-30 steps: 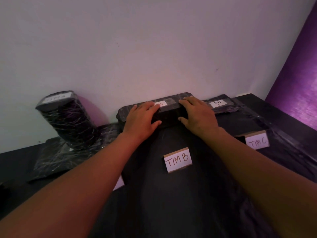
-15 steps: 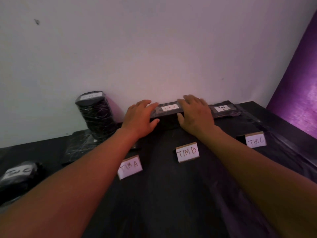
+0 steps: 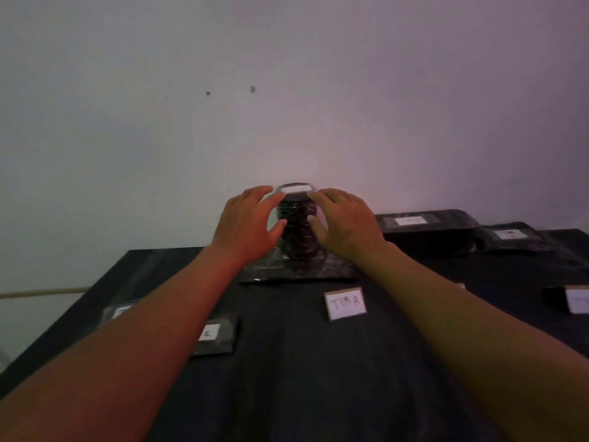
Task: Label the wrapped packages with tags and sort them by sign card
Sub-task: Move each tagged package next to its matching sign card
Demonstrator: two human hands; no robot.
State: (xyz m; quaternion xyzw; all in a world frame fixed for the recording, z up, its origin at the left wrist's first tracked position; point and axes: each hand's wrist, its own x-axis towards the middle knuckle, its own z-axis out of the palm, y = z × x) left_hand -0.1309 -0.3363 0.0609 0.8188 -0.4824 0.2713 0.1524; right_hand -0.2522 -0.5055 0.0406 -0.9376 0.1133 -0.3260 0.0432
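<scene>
A black wrapped cylinder package [image 3: 298, 232] with a white tag on top stands upright on a flat black wrapped package [image 3: 299, 271] by the wall. My left hand [image 3: 251, 224] and my right hand [image 3: 345, 224] flank the cylinder with fingers extended, very close to its sides; blur hides whether they touch. The "TIM A" sign card [image 3: 345, 303] stands just in front. To the right lie a long tagged package [image 3: 425, 229] and a smaller tagged one [image 3: 513, 237]. Another sign card [image 3: 577, 301] shows at the right edge.
Everything rests on a black-covered table [image 3: 318, 378] against a white wall. At the left, a small package tagged "C" [image 3: 218, 334] and another tagged package [image 3: 120, 312] lie partly behind my left forearm. The table's left edge runs close to them.
Both hands left the long flat package tagged B and moved left to either side of the cylinder package. The view swung left, so the TIM B and TIM C cards slid toward the right edge.
</scene>
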